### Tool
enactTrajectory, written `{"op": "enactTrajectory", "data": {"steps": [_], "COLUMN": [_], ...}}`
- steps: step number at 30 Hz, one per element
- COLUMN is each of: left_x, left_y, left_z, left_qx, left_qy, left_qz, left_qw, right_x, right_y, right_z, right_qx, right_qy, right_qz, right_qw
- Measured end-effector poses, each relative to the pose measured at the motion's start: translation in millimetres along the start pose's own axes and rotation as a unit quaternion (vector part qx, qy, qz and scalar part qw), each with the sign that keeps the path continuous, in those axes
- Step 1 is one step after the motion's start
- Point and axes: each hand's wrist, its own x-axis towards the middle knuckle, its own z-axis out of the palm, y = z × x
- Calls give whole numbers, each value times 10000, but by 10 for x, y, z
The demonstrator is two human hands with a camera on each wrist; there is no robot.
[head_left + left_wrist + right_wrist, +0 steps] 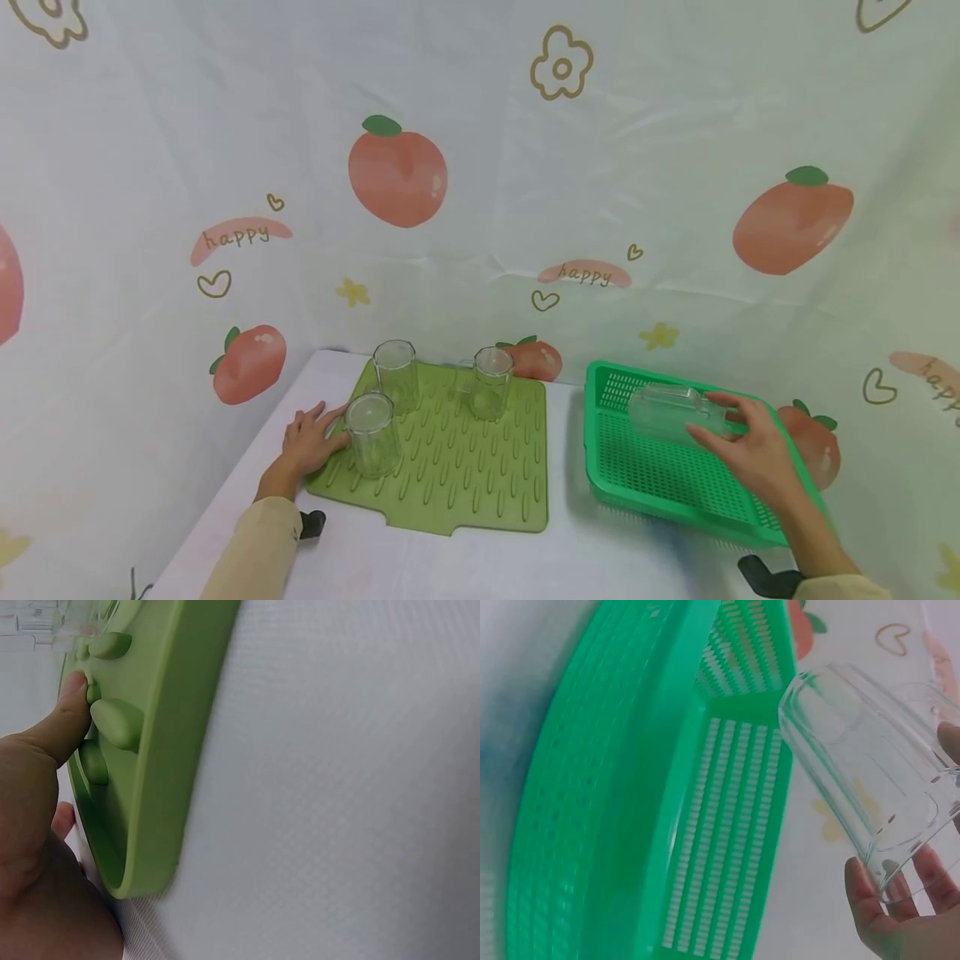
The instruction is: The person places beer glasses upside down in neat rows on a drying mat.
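My right hand grips a clear glass mug near one end, lying sideways above the green basket. In the right wrist view, fingers and thumb are round the mug's rim end, and its handle shows on the far side. My left hand rests at the left edge of the green drying mat, its fingers spread. The left wrist view shows the thumb lying on the mat's raised ridges. Nearest that hand stands a glass mug on the mat.
Two more glass mugs stand on the mat, one at the back left and another at the back right. A white cloth printed with peaches hangs behind the white table.
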Motion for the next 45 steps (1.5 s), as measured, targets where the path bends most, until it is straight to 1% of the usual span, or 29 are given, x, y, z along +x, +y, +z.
{"op": "enactTrajectory", "data": {"steps": [5, 7, 14, 21, 24, 30, 37, 45], "left_x": [-6, -6, -14, -24, -25, -25, -31, -33], "left_y": [-2, 2, 5, 20, 23, 19, 24, 18], "left_z": [2, -3, -10, -19, -22, -16, -25, -25], "left_qx": [17, 1, 6, -12, -25, 12, -44, -90], "left_qy": [5, -4, 1, -2, 6, 9, -3, 39], "left_qz": [7, 7, 65, 89, 117, 117, 71, 109], "left_qw": [10000, 10000, 10000, 10000, 9999, 9999, 10000, 9999], "right_x": [0, 9, -34, -76, -85, -85, -64, -47], "right_y": [-74, -105, -198, -271, -294, -356, -450, -601], "right_z": [84, 114, 290, 444, 502, 621, 781, 959], "right_qx": [467, 618, 1140, 1532, 1798, 2401, 2770, 3196], "right_qy": [-112, -129, -63, -10, 24, 24, -10, -90], "right_qz": [279, 328, 312, 275, 240, 252, 362, 283], "right_qw": [9985, 9975, 9930, 9878, 9834, 9704, 9602, 9471]}}
